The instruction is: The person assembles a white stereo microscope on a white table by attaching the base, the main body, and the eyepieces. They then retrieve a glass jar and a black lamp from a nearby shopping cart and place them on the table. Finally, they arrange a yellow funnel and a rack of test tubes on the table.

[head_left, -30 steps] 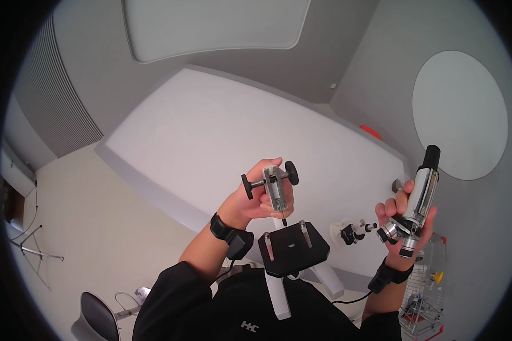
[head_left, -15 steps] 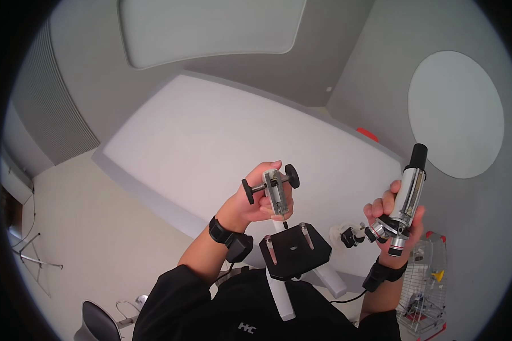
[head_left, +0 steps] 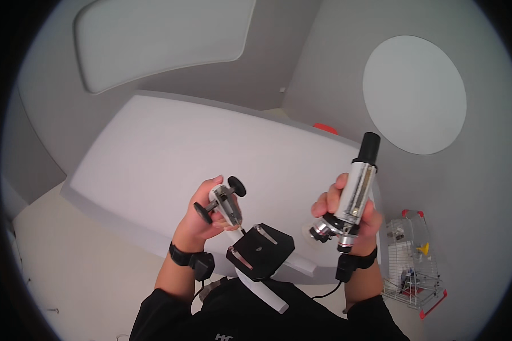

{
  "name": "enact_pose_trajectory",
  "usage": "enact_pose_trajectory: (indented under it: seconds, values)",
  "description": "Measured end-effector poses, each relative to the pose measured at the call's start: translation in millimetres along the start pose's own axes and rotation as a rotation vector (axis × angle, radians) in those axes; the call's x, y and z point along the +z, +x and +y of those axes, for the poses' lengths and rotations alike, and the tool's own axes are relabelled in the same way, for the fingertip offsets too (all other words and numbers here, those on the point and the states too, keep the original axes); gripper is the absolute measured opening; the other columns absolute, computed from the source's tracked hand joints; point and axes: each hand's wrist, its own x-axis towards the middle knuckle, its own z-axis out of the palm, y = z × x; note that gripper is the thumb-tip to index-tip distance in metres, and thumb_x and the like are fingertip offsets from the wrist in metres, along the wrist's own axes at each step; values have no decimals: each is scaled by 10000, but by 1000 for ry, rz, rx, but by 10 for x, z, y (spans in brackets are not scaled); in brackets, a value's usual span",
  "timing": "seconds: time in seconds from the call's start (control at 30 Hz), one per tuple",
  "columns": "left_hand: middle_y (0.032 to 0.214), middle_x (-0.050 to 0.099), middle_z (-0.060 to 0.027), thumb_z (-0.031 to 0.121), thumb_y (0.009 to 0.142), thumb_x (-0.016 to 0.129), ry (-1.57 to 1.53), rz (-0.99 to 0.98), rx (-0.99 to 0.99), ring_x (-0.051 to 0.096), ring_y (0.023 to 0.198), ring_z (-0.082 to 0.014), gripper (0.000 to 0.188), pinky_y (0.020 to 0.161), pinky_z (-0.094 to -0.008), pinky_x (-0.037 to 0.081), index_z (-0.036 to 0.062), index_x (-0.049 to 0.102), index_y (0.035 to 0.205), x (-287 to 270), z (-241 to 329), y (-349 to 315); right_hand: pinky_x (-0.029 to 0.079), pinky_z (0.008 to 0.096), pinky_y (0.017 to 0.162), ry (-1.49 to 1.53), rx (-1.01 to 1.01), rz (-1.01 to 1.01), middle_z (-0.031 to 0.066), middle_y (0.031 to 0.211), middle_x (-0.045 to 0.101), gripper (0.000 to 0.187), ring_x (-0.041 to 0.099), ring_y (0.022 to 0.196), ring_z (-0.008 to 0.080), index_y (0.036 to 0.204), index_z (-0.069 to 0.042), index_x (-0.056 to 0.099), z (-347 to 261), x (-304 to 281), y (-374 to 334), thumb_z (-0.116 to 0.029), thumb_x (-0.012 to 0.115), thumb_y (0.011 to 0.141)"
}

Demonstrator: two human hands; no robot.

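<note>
My left hand [head_left: 198, 223] is closed around the white arm of a microscope stand [head_left: 226, 206], between its two black focus knobs. Below the fingers, the stand's black stage [head_left: 267, 250] tilts toward me, with two clear clips on top. White legs of its base [head_left: 263, 292] show beneath the stage, close to my black shirt. Fingers of my right hand [head_left: 335, 196] wrap a detached microscope tube [head_left: 355, 187], its black eyepiece [head_left: 370, 148] pointing up. At the tube's lower end are the nosepiece and several objective lenses [head_left: 346, 241]. Tube and stand are apart, both held in the air.
A large white table [head_left: 210, 142] with a grey edge spreads out beyond my hands. On the right stands a wire shopping cart [head_left: 412, 267] with red corners and items inside. Something red [head_left: 325, 128] shows past the table's far edge. Cables run from black wristbands [head_left: 182, 255].
My view has turned right, so table, wall and cart sit further left. Both hands keep their holds, about equally far apart. The black clamp-like piece near my right hand is now mostly hidden.
</note>
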Motion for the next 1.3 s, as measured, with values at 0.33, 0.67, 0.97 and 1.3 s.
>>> enact_pose_trajectory:
  seconds: [0.33,0.67,0.97,1.3]
  values:
    - [355,226,34,476,951,311,30,202,-19,192,319,-115,597,413,-292,263,151,337,450,109,-5,-63,496,421,873,-75,19,-63,151,1016,611,622,578,1066,319,1266,-36,444,-20,60,34,-427,687,848]
    - [361,247,32,499,938,330,71,363,-26,205,327,-113,593,439,-291,278,140,371,467,320,112,-60,540,407,790,-123,18,-28,132,960,607,631,594,1007,300,1221,-37,467,-138,220,137,-460,707,818]
    - [376,277,27,492,939,332,120,356,3,232,347,-119,585,443,-290,267,132,386,480,538,234,-115,567,383,721,-171,2,9,113,896,599,628,620,942,291,1166,-41,485,-265,428,202,-504,706,802]
    - [388,295,32,482,937,343,150,404,5,258,366,-122,567,462,-293,274,125,421,502,552,253,-140,569,415,765,-82,32,-71,137,938,596,591,598,1002,309,1198,-38,476,-255,374,245,-421,720,820]
